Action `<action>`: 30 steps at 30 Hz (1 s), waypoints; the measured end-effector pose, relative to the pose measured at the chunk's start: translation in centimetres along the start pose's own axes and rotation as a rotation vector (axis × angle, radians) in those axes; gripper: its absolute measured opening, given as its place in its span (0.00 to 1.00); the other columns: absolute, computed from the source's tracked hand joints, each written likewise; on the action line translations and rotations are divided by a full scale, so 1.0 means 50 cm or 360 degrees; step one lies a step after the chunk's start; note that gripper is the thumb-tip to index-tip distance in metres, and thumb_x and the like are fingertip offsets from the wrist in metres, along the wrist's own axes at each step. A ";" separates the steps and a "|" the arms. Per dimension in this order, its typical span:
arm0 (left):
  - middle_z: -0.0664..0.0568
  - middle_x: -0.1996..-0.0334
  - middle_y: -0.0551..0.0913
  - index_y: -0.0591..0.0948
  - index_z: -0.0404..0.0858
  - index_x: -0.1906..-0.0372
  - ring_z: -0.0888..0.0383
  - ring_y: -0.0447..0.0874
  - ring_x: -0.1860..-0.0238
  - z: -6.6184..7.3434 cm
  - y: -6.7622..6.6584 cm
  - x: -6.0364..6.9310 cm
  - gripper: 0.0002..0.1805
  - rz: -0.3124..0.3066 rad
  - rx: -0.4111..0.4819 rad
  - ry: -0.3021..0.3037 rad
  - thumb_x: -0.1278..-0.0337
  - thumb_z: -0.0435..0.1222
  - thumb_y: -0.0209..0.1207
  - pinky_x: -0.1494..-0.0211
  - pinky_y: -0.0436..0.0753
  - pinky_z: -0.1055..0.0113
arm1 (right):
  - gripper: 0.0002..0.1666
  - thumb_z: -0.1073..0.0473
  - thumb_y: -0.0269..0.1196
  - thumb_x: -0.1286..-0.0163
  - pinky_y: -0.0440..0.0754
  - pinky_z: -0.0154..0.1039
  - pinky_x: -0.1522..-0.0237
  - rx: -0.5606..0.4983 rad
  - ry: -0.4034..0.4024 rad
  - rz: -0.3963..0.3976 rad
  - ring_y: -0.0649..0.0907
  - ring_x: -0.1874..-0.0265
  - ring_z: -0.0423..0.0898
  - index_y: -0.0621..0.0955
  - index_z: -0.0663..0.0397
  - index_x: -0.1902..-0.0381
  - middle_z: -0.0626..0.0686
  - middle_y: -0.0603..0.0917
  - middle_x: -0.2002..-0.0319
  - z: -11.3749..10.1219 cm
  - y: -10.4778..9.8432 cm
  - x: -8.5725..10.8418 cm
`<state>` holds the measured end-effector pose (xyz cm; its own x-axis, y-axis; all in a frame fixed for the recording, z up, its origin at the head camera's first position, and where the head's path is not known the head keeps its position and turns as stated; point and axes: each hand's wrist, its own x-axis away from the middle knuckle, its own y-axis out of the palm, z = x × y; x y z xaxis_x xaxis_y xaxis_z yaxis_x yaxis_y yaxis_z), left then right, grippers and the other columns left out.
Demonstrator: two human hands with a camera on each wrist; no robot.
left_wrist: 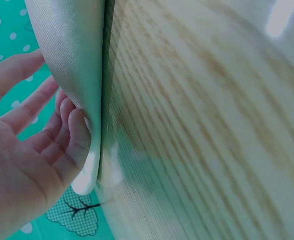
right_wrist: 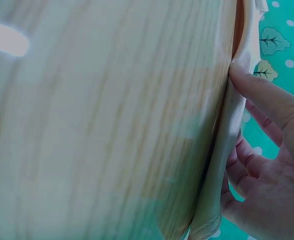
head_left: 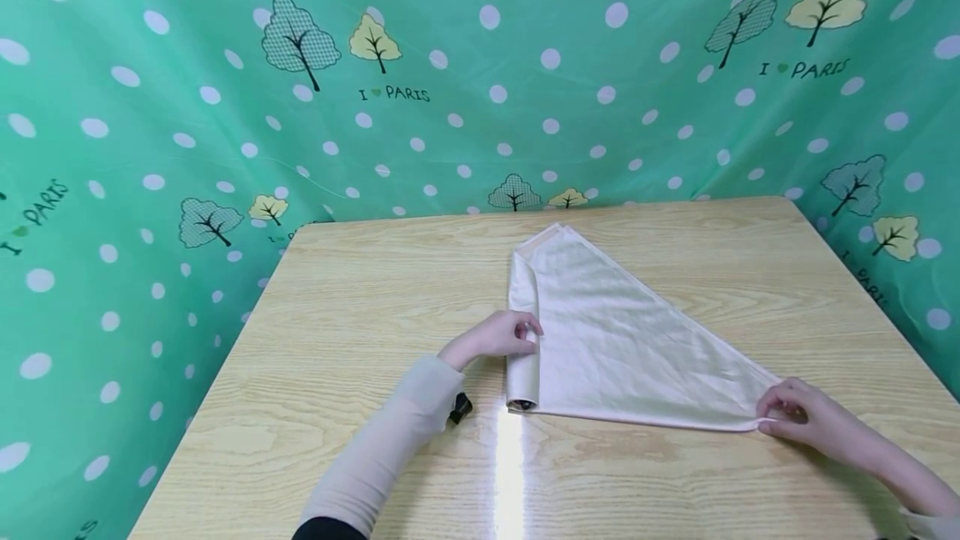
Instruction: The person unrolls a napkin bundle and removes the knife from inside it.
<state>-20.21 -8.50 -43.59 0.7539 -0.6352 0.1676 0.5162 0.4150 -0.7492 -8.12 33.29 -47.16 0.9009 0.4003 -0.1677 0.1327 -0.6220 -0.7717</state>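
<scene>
A green backdrop [head_left: 480,57], dotted white and printed with trees, hangs beyond the cloth; a wood-grain table [head_left: 337,298] lies beneath it. The pale cloth [head_left: 622,340] rests on the table as a wedge, broad at left, tapering to a corner at right, and lightly creased. The step in hand is judged to be the rolling-in of its left side. A pale sleeve [head_left: 390,448] enters from the near side, left of the cloth. Along the cloth's left margin runs a roll [head_left: 522,375], its near end facing the viewer.

The hands are well apart, at opposite sides of the cloth: the left hand [head_left: 501,335] curls its fingers on the roll, how firmly cannot be told; the right hand [head_left: 821,419] pinches the tapered corner between thumb and fingers. The next move, as judged, calls for turning the roll evenly toward the right while the corner is held taut.

A small black object [head_left: 461,407] shows beside the sleeve, left of the cloth; whether it is attached cannot be told. The roll alone serves as a container: something dark [head_left: 526,404] shows within its near end, too small to identify.
</scene>
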 end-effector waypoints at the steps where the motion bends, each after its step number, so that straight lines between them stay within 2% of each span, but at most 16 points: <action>1: 0.57 0.80 0.70 0.78 0.37 0.59 0.66 0.65 0.79 0.001 0.000 -0.001 0.13 -0.0005 -0.0011 -0.0009 0.52 0.35 0.59 0.75 0.66 0.77 | 0.14 0.68 0.67 0.54 0.60 0.28 0.78 -0.0001 -0.0003 -0.0001 0.64 0.75 0.30 0.75 0.46 0.75 0.38 0.67 0.75 0.000 -0.001 0.000; 7: 0.57 0.79 0.68 0.78 0.38 0.58 0.65 0.64 0.78 0.010 -0.006 -0.004 0.13 -0.0061 -0.0092 -0.0032 0.51 0.36 0.59 0.74 0.65 0.76 | 0.14 0.69 0.67 0.55 0.61 0.28 0.77 -0.0012 -0.0022 0.0010 0.64 0.75 0.30 0.75 0.46 0.75 0.38 0.68 0.74 -0.002 -0.003 -0.001; 12: 0.57 0.79 0.68 0.79 0.38 0.59 0.64 0.64 0.76 0.018 -0.009 -0.005 0.12 -0.0102 -0.0237 0.0040 0.51 0.36 0.58 0.72 0.65 0.75 | 0.14 0.69 0.67 0.54 0.61 0.28 0.78 -0.0015 -0.0015 0.0006 0.64 0.75 0.30 0.75 0.46 0.75 0.38 0.68 0.74 -0.006 -0.005 -0.001; 17: 0.57 0.80 0.67 0.80 0.38 0.60 0.64 0.63 0.76 0.020 -0.008 -0.002 0.12 -0.0078 -0.0345 0.0096 0.51 0.37 0.59 0.70 0.65 0.74 | 0.14 0.68 0.67 0.54 0.61 0.28 0.77 -0.0005 0.0010 0.0007 0.64 0.75 0.30 0.75 0.46 0.75 0.38 0.68 0.74 -0.009 -0.007 -0.003; 25: 0.56 0.78 0.66 0.77 0.41 0.61 0.63 0.64 0.74 0.010 -0.003 0.003 0.11 -0.0052 -0.0433 0.0091 0.51 0.39 0.59 0.70 0.65 0.73 | 0.14 0.68 0.68 0.55 0.61 0.29 0.78 0.0001 0.0030 0.0019 0.64 0.75 0.30 0.75 0.46 0.76 0.38 0.68 0.74 -0.007 -0.005 -0.002; 30: 0.56 0.77 0.67 0.77 0.42 0.62 0.63 0.64 0.75 0.010 -0.002 0.004 0.10 -0.0062 -0.0436 0.0061 0.50 0.39 0.59 0.70 0.66 0.73 | 0.14 0.68 0.68 0.55 0.61 0.28 0.77 0.0010 0.0030 0.0023 0.64 0.75 0.30 0.75 0.45 0.76 0.38 0.67 0.74 -0.007 -0.004 -0.001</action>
<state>-19.92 -8.34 -43.18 0.7171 -0.6735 0.1794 0.4113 0.2012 -0.8890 -8.06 33.15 -46.78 0.9102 0.3787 -0.1675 0.1171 -0.6234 -0.7731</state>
